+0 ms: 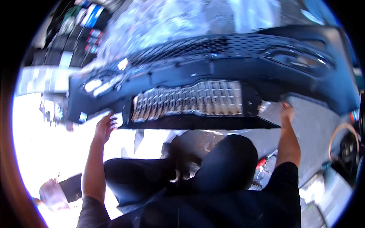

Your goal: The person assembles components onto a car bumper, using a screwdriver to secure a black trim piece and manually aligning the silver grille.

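A dark car bumper cover (228, 68) stretches across the view in front of me, with its long side facing my body. Its lower opening holds a silvery mesh grille (190, 98), and a dark lattice runs along the far part. At the near left edge, my left hand (104, 126) has its fingers curled on the bumper beside the grille. On the near right edge my right hand (287, 111) is closed, its fingertips partly hidden at the bumper's rim. The picture is smeared by motion.
Crumpled clear plastic sheeting (163, 26) lies beyond the bumper. Stacked dark boxes (57, 49) stand at far left. A round hoop (336, 140) and a pale box (334, 190) are at right. My bent knees (228, 163) are close under the near edge.
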Demonstrator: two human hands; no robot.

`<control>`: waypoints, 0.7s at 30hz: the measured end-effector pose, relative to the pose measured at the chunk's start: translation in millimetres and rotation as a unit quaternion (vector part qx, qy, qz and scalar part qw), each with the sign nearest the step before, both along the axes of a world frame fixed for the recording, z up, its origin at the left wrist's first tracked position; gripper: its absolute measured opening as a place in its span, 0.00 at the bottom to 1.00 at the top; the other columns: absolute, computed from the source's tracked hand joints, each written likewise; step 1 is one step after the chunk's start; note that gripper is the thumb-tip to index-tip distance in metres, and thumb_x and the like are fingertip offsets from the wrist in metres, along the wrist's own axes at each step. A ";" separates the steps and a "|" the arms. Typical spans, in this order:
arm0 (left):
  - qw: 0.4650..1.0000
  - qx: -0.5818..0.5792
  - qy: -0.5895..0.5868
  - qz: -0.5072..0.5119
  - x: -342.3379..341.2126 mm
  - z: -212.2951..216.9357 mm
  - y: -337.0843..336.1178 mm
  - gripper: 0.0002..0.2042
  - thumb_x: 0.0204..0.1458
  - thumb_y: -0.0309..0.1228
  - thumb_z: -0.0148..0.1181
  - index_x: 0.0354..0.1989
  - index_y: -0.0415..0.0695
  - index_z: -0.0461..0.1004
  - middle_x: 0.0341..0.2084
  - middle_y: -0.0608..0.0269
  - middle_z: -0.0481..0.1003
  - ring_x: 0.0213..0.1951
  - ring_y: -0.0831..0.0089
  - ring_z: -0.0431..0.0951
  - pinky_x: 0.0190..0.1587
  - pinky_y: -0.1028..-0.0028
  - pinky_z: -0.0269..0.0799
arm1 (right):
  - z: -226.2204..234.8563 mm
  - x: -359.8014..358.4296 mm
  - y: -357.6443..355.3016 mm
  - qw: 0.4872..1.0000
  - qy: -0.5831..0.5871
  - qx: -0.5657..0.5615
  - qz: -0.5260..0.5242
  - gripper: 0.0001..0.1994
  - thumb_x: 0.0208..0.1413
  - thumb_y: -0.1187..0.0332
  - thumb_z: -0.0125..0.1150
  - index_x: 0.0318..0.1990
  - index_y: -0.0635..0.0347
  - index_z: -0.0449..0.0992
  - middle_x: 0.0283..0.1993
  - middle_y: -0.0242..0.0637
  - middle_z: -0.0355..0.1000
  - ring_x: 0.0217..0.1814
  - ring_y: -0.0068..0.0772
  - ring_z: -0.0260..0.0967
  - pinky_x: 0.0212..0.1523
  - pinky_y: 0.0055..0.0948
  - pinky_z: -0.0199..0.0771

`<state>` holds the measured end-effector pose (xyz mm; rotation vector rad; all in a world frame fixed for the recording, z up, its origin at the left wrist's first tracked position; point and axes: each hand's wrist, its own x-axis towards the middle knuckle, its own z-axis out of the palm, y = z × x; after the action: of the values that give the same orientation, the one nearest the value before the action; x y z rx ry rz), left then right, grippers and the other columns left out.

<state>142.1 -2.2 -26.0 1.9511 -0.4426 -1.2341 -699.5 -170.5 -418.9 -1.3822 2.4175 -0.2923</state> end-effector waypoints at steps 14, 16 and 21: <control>0.961 0.276 0.010 -0.002 -1.3 -8.4 94.4 0.17 0.68 0.36 0.55 0.57 0.36 0.74 0.41 0.50 0.81 0.38 0.63 0.82 0.44 0.65 0.80 | 19.1 -15.6 -30.7 1.000 -0.015 0.017 -0.012 0.17 0.60 0.50 0.63 0.43 0.53 0.86 0.41 0.38 0.84 0.45 0.39 0.84 0.46 0.42 0.81; 0.959 0.277 0.006 -0.053 -13.2 -9.4 77.5 0.18 0.68 0.37 0.55 0.57 0.36 0.74 0.41 0.50 0.81 0.38 0.63 0.82 0.45 0.65 0.80 | 13.9 -26.4 -32.2 0.999 0.027 0.024 0.019 0.17 0.61 0.51 0.62 0.44 0.53 0.86 0.43 0.38 0.84 0.46 0.39 0.84 0.46 0.42 0.81; 0.969 0.240 -0.029 -0.045 -10.3 -10.7 72.6 0.19 0.68 0.38 0.55 0.57 0.35 0.74 0.41 0.50 0.81 0.39 0.64 0.82 0.47 0.63 0.79 | 11.0 -26.0 -32.6 0.999 0.004 0.033 0.006 0.18 0.61 0.52 0.59 0.44 0.56 0.86 0.46 0.43 0.83 0.48 0.47 0.82 0.48 0.45 0.80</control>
<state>131.8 70.4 -36.8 2.3991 -0.2798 -1.4450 -725.5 -203.1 -407.8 -1.3715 2.4017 -0.2013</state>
